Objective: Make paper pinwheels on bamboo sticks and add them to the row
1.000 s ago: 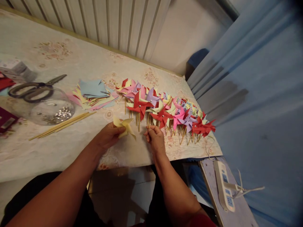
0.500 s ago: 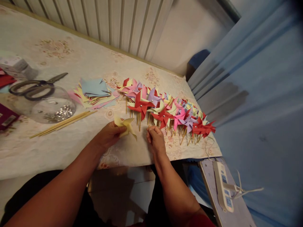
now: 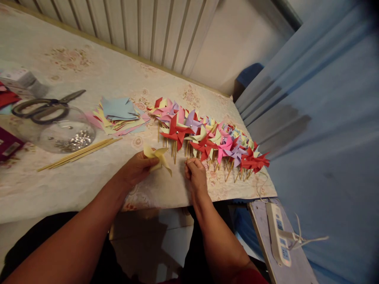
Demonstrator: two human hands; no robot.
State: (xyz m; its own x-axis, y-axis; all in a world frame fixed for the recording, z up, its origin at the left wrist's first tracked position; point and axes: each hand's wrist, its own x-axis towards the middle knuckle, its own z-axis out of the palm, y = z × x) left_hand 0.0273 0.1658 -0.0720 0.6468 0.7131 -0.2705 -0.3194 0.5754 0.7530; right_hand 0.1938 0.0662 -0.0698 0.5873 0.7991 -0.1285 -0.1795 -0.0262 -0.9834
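My left hand (image 3: 140, 165) pinches a pale yellow paper pinwheel (image 3: 160, 155), its thumb over the middle of the folded blades. To the right, my right hand (image 3: 195, 171) is closed with thumb and fingertips together; what they hold, if anything, is too small to make out. Just beyond both hands lie rows of finished paper pinwheels (image 3: 177, 132) on thin sticks, in red, pink, purple and cream. A stack of cut paper squares (image 3: 118, 109) and a few loose wooden sticks (image 3: 79, 154) are left of them.
A clear round container (image 3: 68, 138) holds shiny metal pins. Scissors (image 3: 49, 108) lie behind it, near a small box (image 3: 22, 81). At the left edge is a purple box (image 3: 8, 146). A power strip (image 3: 278, 234) sits on a board beside the blue curtain (image 3: 319, 130).
Both hands keep nearly the same pose and place. The whole view has shifted very slightly; nothing has been taken up or let go.
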